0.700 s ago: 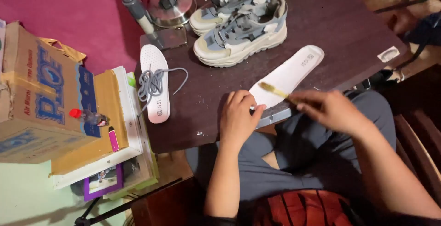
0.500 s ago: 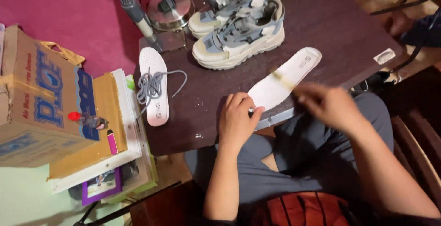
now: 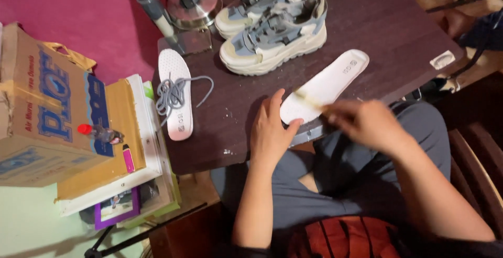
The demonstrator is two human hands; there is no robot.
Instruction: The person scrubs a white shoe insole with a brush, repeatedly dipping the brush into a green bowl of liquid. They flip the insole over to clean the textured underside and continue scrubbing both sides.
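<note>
Pressing the white insole [image 3: 327, 84], left hand [image 3: 270, 132] holds its near end.

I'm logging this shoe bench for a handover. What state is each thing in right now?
Left hand: flat on the table, pressing the near end of the insole.
Right hand: blurred, pinching a thin yellowish tool over the insole.
Near insole: out of the shoe, lying flat.
Second insole: lying flat, under the lace.
Grey lace: loose, bunched.
Pair of sneakers: upright, unlaced.
Cardboard box: closed.
</note>
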